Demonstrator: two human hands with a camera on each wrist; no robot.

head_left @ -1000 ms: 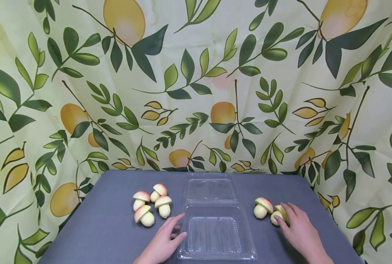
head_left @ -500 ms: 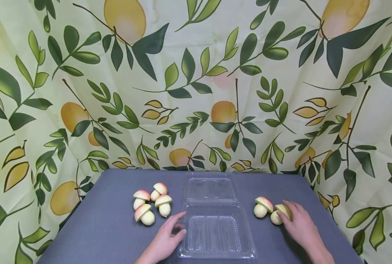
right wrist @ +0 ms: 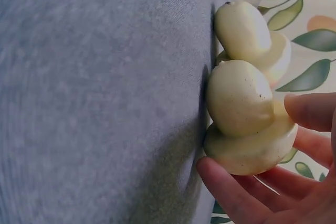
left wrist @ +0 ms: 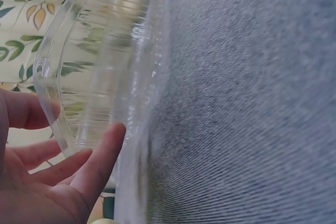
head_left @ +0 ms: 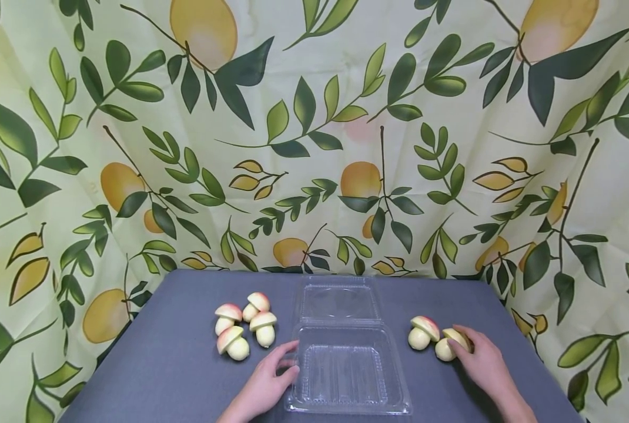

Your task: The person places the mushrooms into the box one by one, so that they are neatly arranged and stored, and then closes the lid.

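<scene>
Your right hand [head_left: 482, 361] covered part of the nearer mushroom piece [head_left: 448, 345]; its cap's far side stayed hidden in the head view, and your forearms ran off the frame's bottom edge. Fingers [right wrist: 231, 195] curled round that piece, grasping it on the grey counter [head_left: 177, 376]. Your left hand [head_left: 266, 385] rested against the clear clamshell box [head_left: 346, 370], fingers [left wrist: 100, 161] straight and released along its near-left wall; the left wrist view was blurred. Count: six mushroom pieces, four in a cluster [head_left: 243, 329] left of the box, two on the right, including a second piece [head_left: 422, 332] just beside the held one. One box, lid open.
</scene>
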